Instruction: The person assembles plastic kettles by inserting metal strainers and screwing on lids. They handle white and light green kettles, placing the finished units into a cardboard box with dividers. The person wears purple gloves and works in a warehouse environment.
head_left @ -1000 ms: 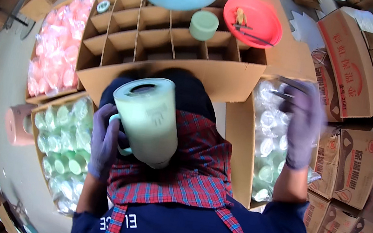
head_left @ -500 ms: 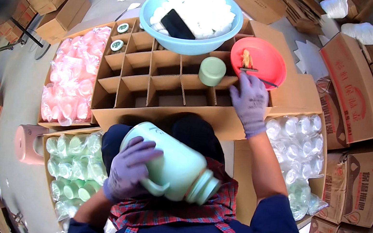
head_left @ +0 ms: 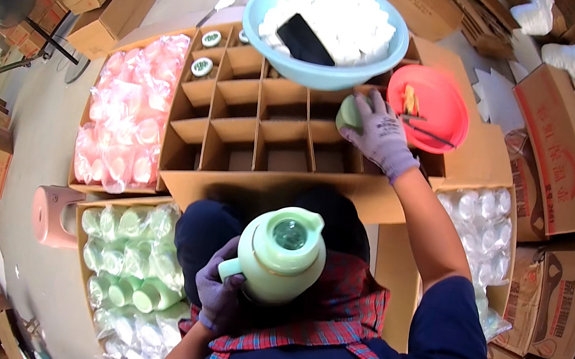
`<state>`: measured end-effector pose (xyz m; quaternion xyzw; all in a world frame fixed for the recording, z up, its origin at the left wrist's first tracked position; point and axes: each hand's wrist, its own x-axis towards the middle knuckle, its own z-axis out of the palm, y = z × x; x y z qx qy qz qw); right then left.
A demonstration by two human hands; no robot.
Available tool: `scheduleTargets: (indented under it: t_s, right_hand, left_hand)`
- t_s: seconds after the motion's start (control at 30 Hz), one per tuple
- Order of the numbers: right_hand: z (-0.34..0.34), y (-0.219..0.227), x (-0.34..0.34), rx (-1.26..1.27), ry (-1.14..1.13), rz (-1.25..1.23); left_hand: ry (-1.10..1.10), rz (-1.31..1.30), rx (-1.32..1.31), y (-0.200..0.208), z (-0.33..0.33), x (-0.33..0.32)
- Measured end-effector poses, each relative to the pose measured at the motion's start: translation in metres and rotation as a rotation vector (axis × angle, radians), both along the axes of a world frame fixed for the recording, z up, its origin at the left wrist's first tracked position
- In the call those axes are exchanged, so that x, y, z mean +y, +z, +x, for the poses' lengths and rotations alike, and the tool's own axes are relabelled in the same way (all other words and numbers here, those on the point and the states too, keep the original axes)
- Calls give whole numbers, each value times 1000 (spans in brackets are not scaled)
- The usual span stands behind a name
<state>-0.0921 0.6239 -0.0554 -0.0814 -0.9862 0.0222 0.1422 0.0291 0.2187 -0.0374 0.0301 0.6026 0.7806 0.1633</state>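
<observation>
A mint-green vacuum jug (head_left: 271, 273) stands nearly upright over my lap, its round top uncovered and its spout toward the upper right. My left hand (head_left: 217, 292), in a pale purple glove, is closed around the jug's handle side. My right hand (head_left: 382, 136), gloved the same way, has its fingers around a green cup-shaped lid (head_left: 349, 114) resting on the divided carton (head_left: 266, 170). Part of the lid is hidden under the fingers. Just right of that hand sits a red plastic basin (head_left: 438, 106) with a yellowish piece and a dark thin tool in it.
Behind the carton's cells, a light-blue basin (head_left: 269, 60) holds many white pieces and a black phone (head_left: 306, 38). Boxes of bagged pink cups (head_left: 129, 109), bagged green cups (head_left: 132, 260) and clear-wrapped pieces (head_left: 479, 225) flank me. A pink jug (head_left: 54, 216) stands at left.
The jug has turned from lying tilted to upright, its top now facing up. My right hand has left the red basin's edge and taken hold of the green lid. The view has shifted slightly.
</observation>
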Motion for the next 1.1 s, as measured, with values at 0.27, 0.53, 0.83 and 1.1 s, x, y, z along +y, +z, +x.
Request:
scheduleTargets:
  t_s: [0.27, 0.53, 0.83, 1.1]
  right_hand:
    - [-150, 95, 53, -112, -205, -38]
    - [-167, 91, 68, 123, -43, 71]
    - [79, 103, -115, -350, 788, -1403]
    - [86, 71, -103, -461, 624, -1321]
  left_hand:
    - [-47, -33, 12, -18, -15, -3]
    - [-36, 16, -18, -10, -18, 0]
    - [-94, 15, 29, -11, -16, 4]
    - [-63, -51, -22, -15, -10, 5]
